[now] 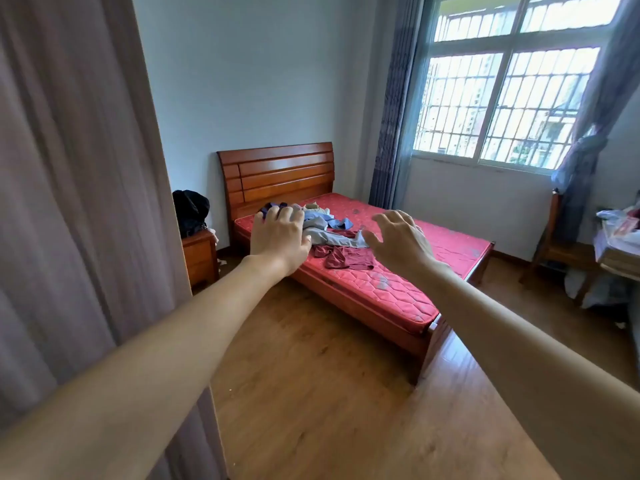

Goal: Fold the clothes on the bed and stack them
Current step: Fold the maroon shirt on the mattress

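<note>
A wooden bed with a bare red quilted mattress (398, 292) stands across the room. A loose heap of clothes lies near its head end: grey-blue garments (329, 233), a dark red garment (349, 258) at the near edge, a dark blue piece (265, 206) by the headboard. Both my arms are stretched out in front of me, well short of the bed. My left hand (278, 237) and my right hand (401, 242) are held in the air with fingers spread and loosely bent, holding nothing. The hands hide part of the heap.
A grey-brown curtain or door panel (79, 202) fills the left side close to me. A bedside cabinet (201, 258) with a black bag (190, 209) stands left of the headboard (277, 174). A chair (561, 251) and a cluttered table (620, 247) are at the right under the window. Wooden floor (311, 393) lies between me and the bed.
</note>
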Demonstrator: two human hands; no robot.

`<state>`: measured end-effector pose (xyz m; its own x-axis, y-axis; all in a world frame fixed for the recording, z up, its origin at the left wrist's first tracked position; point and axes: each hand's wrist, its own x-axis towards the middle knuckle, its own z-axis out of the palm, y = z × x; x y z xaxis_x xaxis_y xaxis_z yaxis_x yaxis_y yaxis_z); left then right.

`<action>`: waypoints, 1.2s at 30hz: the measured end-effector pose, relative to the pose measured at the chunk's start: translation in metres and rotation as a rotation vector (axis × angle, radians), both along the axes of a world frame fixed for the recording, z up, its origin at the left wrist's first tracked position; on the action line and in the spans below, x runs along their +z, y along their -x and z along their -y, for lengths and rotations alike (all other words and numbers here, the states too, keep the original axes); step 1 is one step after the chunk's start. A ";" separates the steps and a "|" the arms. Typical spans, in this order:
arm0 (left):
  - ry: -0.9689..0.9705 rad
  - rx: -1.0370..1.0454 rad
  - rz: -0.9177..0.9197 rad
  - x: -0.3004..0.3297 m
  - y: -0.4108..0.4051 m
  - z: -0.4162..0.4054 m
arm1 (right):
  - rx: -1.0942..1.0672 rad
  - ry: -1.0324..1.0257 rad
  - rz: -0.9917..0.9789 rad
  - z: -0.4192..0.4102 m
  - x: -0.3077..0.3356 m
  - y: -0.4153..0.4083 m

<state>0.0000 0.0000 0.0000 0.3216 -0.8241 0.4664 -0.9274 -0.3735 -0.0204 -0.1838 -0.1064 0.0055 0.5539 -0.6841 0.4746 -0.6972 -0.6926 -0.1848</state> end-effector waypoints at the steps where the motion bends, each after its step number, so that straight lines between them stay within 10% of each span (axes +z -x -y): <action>1: -0.018 0.015 -0.003 -0.003 -0.002 0.009 | -0.001 -0.017 -0.002 0.010 -0.005 -0.004; 36: -0.129 0.083 -0.062 -0.110 -0.289 0.499 | 0.027 -0.096 -0.064 0.524 -0.111 -0.273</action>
